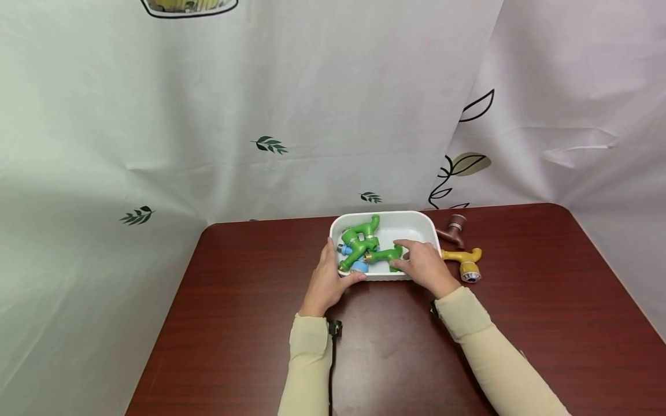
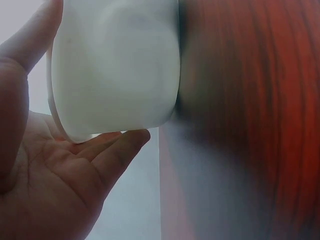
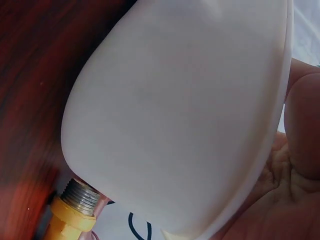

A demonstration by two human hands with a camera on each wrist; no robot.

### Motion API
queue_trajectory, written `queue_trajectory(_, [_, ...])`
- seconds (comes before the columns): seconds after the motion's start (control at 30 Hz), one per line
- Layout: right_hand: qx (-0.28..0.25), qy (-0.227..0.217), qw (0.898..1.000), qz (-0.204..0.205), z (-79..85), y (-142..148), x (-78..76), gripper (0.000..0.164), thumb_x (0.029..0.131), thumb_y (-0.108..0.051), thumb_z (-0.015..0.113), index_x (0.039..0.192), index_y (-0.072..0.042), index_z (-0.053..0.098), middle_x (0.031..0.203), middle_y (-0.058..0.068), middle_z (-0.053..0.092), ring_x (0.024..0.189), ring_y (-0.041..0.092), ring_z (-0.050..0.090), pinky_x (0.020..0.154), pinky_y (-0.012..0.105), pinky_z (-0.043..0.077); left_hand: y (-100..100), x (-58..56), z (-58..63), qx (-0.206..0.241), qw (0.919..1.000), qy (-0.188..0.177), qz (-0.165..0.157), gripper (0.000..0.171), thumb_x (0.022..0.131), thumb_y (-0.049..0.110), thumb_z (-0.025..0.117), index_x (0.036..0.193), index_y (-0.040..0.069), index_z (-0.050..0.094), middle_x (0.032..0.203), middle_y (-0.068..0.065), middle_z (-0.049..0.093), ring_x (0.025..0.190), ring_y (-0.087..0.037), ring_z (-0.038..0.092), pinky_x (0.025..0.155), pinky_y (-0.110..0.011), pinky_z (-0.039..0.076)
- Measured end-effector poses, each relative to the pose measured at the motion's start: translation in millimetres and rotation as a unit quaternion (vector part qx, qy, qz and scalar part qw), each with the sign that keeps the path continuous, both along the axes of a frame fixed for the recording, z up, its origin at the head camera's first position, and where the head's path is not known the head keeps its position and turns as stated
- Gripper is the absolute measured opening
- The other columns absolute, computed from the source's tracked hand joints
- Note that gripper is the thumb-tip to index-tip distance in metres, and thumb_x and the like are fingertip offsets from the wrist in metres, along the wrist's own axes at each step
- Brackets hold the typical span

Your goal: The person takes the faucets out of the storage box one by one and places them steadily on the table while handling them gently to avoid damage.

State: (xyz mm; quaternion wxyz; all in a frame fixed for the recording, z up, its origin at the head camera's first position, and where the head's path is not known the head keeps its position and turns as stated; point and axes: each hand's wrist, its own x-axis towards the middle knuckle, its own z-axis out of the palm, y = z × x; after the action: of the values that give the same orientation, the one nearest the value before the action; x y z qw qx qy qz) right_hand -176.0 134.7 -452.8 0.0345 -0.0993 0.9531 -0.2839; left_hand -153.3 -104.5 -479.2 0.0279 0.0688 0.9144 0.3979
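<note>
A white tray (image 1: 385, 276) stands on the table with several green taps (image 1: 359, 247) and blue tap parts (image 1: 359, 266) heaped toward its left side. My left hand (image 1: 326, 283) holds the tray's near left corner, the thumb along the front and the fingers along the left side. The left wrist view shows that hand (image 2: 55, 185) around the tray's outer wall (image 2: 115, 70). Reaching over the near right rim, my right hand (image 1: 424, 266) has thumb and forefinger about the right end of a green tap (image 1: 384, 255). The right wrist view hides that tap behind the tray wall (image 3: 175, 110).
Right of the tray, a yellow tap (image 1: 468, 263) lies on the table, its threaded end (image 3: 80, 196) close to the tray wall. A brown tap (image 1: 454, 231) lies behind it. A pale patterned curtain (image 1: 312, 115) hangs behind the dark red table (image 1: 234, 323).
</note>
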Motion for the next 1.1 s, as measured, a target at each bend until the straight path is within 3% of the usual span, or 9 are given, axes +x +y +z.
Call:
queue_trajectory(0.3, [0.02, -0.003, 1.0, 0.009, -1.6, -2.7, -2.9, 0.052, 0.087, -0.024, 0.079, 0.131, 0.0, 0.066, 0.085, 0.01, 0.075, 0.084, 0.026, 0.069, 0.076, 0.045, 0.054, -0.1, 0.2, 0.5, 0.004, 1.0, -0.004, 0.0, 0.118, 0.082, 0.046, 0.081, 0.16, -0.002, 0.006, 0.165, -0.019, 0.015, 0.143, -0.038, 0.035, 0.111, -0.052, 0.036])
queue_trajectory(0.53, [0.036, -0.011, 0.999, 0.021, -0.7, -3.0, -6.1, 0.055, 0.085, -0.025, 0.081, 0.132, -0.001, 0.066, 0.065, 0.002, 0.065, 0.072, 0.023, 0.059, 0.076, 0.045, 0.05, -0.5, 0.6, 1.0, 0.006, 1.0, -0.002, -0.001, 0.119, 0.082, 0.048, 0.081, 0.16, -0.002, 0.006, 0.165, -0.019, 0.016, 0.143, -0.038, 0.035, 0.11, -0.052, 0.036])
queue_trajectory(0.77, [0.04, -0.023, 0.998, 0.032, 1.0, -2.2, -8.5, 0.047, 0.085, -0.024, 0.08, 0.125, -0.001, 0.07, 0.082, 0.007, 0.074, 0.083, 0.027, 0.066, 0.082, 0.047, 0.051, -0.5, -0.1, 0.2, 0.004, 1.0, -0.001, -0.002, 0.119, 0.082, 0.049, 0.08, 0.16, 0.0, 0.005, 0.165, -0.018, 0.016, 0.143, -0.037, 0.035, 0.111, -0.051, 0.036])
queue_trajectory(1.1, [0.04, -0.014, 0.999, 0.032, -0.3, -0.9, -8.7, 0.043, 0.083, -0.018, 0.076, 0.123, -0.002, 0.072, 0.065, -0.001, 0.065, 0.071, 0.022, 0.058, 0.072, 0.042, 0.049, 0.1, -0.1, 0.0, 0.003, 1.0, -0.003, 0.0, 0.119, 0.081, 0.049, 0.08, 0.16, -0.001, 0.006, 0.166, -0.018, 0.016, 0.144, -0.036, 0.034, 0.111, -0.051, 0.036])
